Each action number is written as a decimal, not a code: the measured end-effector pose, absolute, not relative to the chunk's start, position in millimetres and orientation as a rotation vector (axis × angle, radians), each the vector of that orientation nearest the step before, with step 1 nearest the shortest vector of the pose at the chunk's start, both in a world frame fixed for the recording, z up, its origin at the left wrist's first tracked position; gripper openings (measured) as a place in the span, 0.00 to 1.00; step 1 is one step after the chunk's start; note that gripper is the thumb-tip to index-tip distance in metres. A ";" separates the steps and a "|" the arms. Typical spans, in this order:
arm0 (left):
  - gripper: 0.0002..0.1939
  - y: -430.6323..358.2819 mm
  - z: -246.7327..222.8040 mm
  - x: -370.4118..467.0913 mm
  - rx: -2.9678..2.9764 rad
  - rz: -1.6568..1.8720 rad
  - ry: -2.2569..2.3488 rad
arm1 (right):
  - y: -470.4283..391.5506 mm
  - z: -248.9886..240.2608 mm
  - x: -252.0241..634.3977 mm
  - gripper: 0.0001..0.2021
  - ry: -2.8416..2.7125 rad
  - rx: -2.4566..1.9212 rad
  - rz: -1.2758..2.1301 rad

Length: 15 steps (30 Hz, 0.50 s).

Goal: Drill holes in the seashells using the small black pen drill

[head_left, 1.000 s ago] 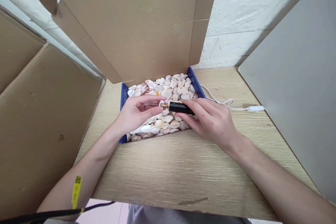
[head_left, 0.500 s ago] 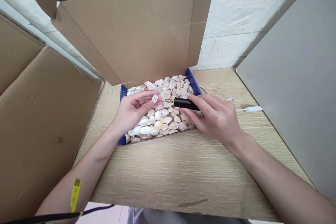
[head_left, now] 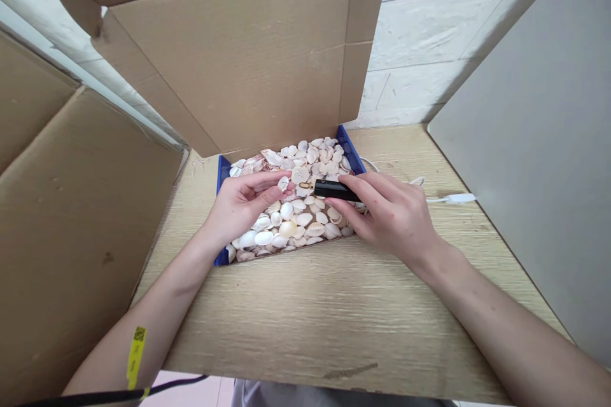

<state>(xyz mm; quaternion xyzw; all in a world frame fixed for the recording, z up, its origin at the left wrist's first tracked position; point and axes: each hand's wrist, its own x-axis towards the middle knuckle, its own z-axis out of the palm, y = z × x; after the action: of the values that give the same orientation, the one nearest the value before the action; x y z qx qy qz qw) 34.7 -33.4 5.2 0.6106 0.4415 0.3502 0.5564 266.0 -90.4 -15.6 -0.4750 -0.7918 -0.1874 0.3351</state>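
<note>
Between the thumb and fingers of my left hand (head_left: 243, 200) is a small white shell (head_left: 283, 184) with dark marks or holes. My right hand (head_left: 389, 206) grips a black pen-like tool (head_left: 337, 190), its gold tip pointing left, a short distance from that shell. Both hands are over an open box with blue sides (head_left: 351, 150), filled with several white, cream and pinkish shells (head_left: 316, 229). A larger pale shell with small holes (head_left: 300, 175) lies just behind the tool's tip.
The box's cardboard lid (head_left: 233, 51) stands up at the back, before a white brick wall (head_left: 424, 32). Cardboard (head_left: 86, 203) rises at the left, a grey panel (head_left: 534, 140) at the right. A white cable with a connector (head_left: 460, 198) lies on the wooden table (head_left: 286, 324).
The small shell in my left hand has turned slightly and shifted a little to the right. The tool in my right hand is almost where it was.
</note>
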 end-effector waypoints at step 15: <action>0.15 -34.3 9.6 36.9 1.478 0.552 1.024 | -87.0 -6.4 271.7 0.12 -2.043 -1.127 -0.676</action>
<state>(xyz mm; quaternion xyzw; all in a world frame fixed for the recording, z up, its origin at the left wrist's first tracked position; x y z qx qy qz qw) 36.9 -34.3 9.6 0.6347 0.4400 0.2372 0.5893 271.7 -87.0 -6.4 -0.4349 -0.7883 -0.2607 0.3486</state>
